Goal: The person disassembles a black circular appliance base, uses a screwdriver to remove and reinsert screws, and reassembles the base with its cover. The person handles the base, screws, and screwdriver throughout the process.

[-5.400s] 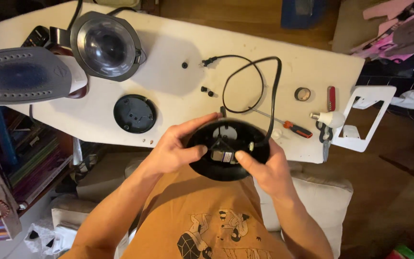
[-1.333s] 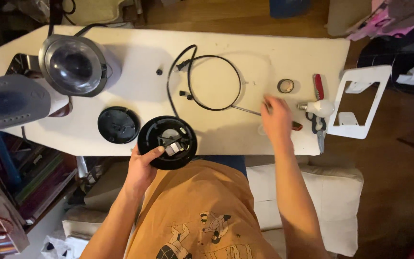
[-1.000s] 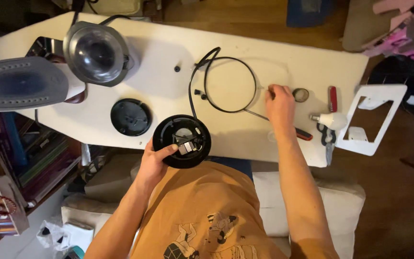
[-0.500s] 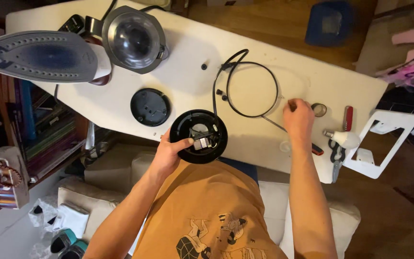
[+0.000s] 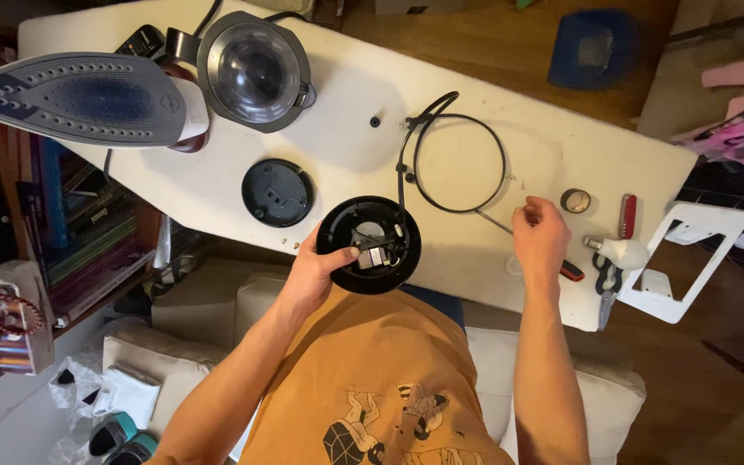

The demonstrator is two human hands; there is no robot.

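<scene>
Left hand [image 5: 310,274] grips the rim of an opened round black base [image 5: 368,244] at centre frame, wiring exposed, its cover disc [image 5: 277,192] lying detached to the upper left. Right hand [image 5: 541,238], fingers curled, closes on a screwdriver [image 5: 527,241] at right; reassembly appears not yet begun.

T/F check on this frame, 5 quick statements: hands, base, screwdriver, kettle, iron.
1. The left hand holds the round black base. True.
2. The right hand grips the kettle. False: it is at the screwdriver, far from the kettle.
3. The cord loops on the white board. True.
4. The iron lies at the board's right end. False: it is at the left end.
5. A black round cover lies beside the base. True.
</scene>
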